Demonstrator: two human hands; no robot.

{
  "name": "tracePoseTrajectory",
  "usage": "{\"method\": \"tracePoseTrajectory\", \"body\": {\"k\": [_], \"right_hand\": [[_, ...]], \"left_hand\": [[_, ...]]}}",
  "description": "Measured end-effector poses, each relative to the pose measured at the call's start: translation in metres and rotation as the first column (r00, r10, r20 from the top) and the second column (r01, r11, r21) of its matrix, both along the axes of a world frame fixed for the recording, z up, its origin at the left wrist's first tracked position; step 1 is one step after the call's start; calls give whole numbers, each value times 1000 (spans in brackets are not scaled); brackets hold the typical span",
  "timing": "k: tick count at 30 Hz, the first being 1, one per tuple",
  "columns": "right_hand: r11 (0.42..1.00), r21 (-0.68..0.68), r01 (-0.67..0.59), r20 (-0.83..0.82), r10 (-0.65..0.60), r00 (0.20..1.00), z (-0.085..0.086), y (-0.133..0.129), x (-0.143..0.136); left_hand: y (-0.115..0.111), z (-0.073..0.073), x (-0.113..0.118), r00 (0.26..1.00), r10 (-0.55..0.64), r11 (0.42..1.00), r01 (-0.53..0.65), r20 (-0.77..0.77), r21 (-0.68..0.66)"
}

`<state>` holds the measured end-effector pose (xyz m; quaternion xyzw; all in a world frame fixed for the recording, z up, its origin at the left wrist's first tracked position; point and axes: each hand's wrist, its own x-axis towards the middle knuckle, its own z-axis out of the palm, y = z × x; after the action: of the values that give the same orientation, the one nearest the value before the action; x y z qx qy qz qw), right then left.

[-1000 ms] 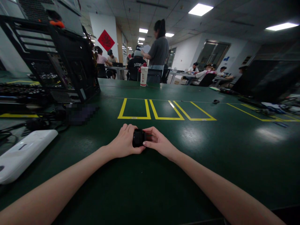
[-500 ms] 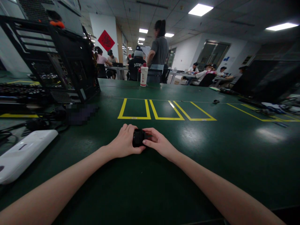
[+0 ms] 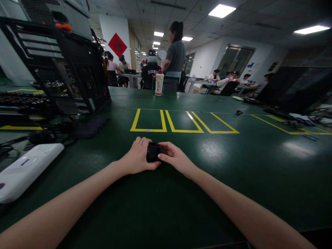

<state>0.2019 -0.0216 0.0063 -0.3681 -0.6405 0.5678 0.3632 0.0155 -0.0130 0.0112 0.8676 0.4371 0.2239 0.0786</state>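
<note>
Between my hands, low over the green tabletop [image 3: 155, 214], is a small, blocky black object [image 3: 153, 152] whose exact kind I cannot make out. My left hand [image 3: 138, 155] is closed around its left side, fingers over the far side and thumb along the near side. From the right, my right hand [image 3: 176, 158] meets it with thumb and fingers bent in a pinch. A thin dark part shows between those fingertips, next to the black object. My palms and some fingertips are hidden.
Yellow tape outlines [image 3: 185, 131] lie beyond my hands. On the left stand an open black computer case [image 3: 77, 69], cables and a white device [image 3: 31, 169]. A white and red cup [image 3: 159, 84] stands farther back. A small dark ring-like piece [image 3: 238, 112] lies right. People sit and stand behind.
Both hands and the black object keep practically the same position. In the background, the standing person has shifted slightly left.
</note>
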Motion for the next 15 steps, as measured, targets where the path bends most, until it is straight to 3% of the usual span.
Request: {"method": "tracePoseTrajectory", "body": {"k": [6,15], "right_hand": [[999,4,-32,-44,32,999,1,-2,1],[1000,6,-5,20,5,1000,2,-2,0]], "left_hand": [[1,-1,0,1000,0,1000,0,-15,-13],[1,0,-1,1000,-4,1000,3,-13,-15]]}}
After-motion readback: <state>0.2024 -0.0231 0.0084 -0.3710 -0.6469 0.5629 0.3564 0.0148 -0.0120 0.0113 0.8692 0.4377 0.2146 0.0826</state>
